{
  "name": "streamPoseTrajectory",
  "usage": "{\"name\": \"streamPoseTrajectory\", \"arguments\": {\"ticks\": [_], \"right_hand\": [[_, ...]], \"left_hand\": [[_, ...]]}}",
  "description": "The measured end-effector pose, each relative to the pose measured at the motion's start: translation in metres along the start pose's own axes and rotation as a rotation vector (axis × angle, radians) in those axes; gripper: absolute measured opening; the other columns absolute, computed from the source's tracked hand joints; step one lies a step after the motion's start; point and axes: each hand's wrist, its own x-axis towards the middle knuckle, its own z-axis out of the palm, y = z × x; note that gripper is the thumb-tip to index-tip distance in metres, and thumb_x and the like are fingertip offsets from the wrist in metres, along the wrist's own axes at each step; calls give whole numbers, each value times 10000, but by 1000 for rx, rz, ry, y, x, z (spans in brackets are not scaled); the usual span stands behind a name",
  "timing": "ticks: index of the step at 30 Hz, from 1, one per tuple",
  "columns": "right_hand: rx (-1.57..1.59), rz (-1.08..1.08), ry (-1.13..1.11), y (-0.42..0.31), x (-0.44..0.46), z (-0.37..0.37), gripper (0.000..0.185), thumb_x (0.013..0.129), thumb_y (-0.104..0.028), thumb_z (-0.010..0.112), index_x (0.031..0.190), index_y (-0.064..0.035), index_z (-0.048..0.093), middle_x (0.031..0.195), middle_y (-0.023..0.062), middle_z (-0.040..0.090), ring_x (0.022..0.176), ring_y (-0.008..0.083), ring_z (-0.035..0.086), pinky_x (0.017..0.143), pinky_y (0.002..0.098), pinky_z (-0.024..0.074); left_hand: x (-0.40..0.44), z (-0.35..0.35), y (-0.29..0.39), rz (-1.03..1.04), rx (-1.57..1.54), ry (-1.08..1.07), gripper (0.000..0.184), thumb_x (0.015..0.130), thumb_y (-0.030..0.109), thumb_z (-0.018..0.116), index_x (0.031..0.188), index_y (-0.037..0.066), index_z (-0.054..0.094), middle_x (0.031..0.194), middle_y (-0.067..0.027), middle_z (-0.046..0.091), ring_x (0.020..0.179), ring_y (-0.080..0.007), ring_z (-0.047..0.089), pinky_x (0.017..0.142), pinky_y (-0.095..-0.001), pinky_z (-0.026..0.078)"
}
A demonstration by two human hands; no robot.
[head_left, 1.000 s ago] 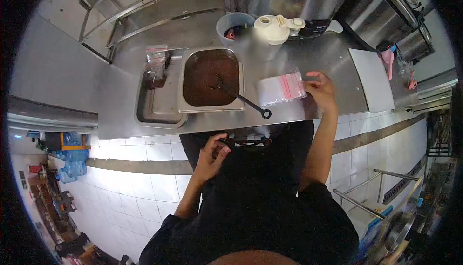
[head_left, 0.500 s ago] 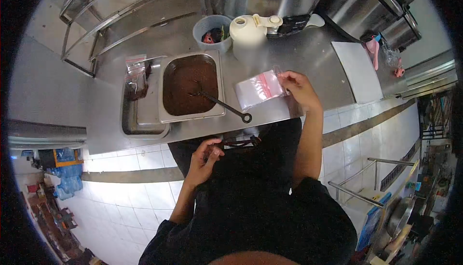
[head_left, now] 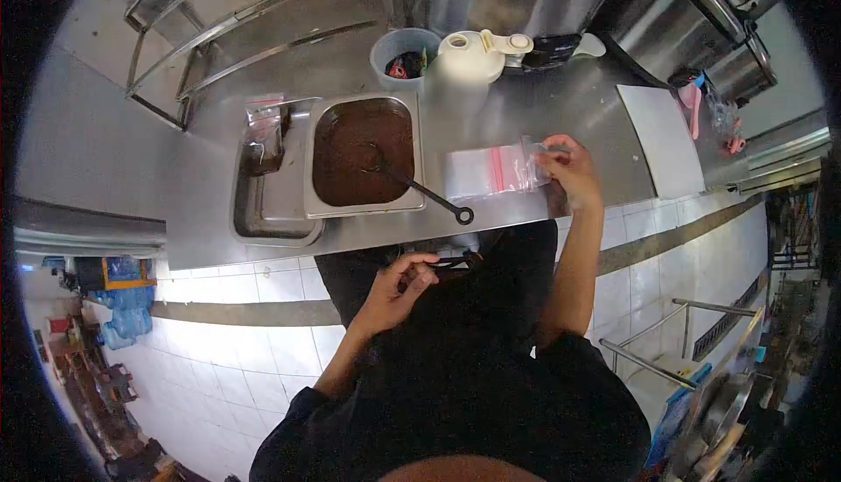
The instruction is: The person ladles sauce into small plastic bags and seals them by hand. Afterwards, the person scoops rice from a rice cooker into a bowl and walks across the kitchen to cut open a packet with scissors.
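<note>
Head view: the pack of clear bags (head_left: 493,172), marked with pink stripes, lies near the bench's front edge, right of the bench's middle. The right hand (head_left: 571,171) is at the pack's right end, thumb and forefinger drawn narrow on the clear plastic there. Just left of the pack, the black handle (head_left: 435,199) slants out of the brown mixture (head_left: 363,151) and over the rim of the steel pan (head_left: 418,171), its ringed end towards the front edge. The pan overlaps the right side of a shallow tray (head_left: 250,221); a small zip bag (head_left: 264,136) with dark contents lies at that tray's back left. In front of the bench edge, by the person's waist, the left hand (head_left: 399,294) is curled, thumb near the fingers; whether it holds anything I cannot tell. Farther back stand a translucent tub (head_left: 382,54) of dark and red items and, beside it, a cream lidded jug (head_left: 464,61). A white board (head_left: 661,145) lies towards the bench's right end, a metal rack (head_left: 236,22) at its back left corner.
</note>
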Motion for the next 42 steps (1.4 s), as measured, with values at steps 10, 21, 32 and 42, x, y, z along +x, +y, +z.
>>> {"name": "streamPoseTrajectory", "arguments": {"ticks": [10, 21, 32, 42], "right_hand": [[-198, -479, 185, -59, -135, 65, 94, 870, -24, 713, 960, 5, 709, 917, 100, 730, 822, 151, 687, 733, 268, 545], [370, -141, -192, -22, -160, 104, 156, 913, 11, 652, 1055, 76, 637, 908, 166, 713, 878, 232, 714, 731, 343, 611], [-700, -475, 581, 10, -31, 1, 320, 887, -130, 709, 1165, 1, 621, 1073, 138, 675, 958, 243, 647, 877, 357, 509], [-406, -940, -101, -24, -175, 150, 255, 691, -53, 851, 906, -33, 716, 871, 73, 670, 761, 194, 675, 665, 318, 550]], "left_hand": [[9, 19, 34, 241, -35, 179, 543, 935, 290, 674, 1368, 17, 494, 1166, -131, 681, 1055, -187, 650, 924, -343, 508], [-9, 4, 7, -195, -618, -20, 406, 998, 330, 565, 1230, 0, 609, 1131, -139, 675, 1009, -195, 657, 855, -355, 536], [-17, -6, 2, -210, -351, 306, 223, 965, 186, 646, 1097, 5, 644, 944, -22, 683, 891, -81, 632, 772, -247, 503], [-16, 12, -1, -44, -400, 409, 180, 913, 155, 715, 979, 6, 640, 921, -51, 704, 813, -95, 646, 747, -247, 515]]}}
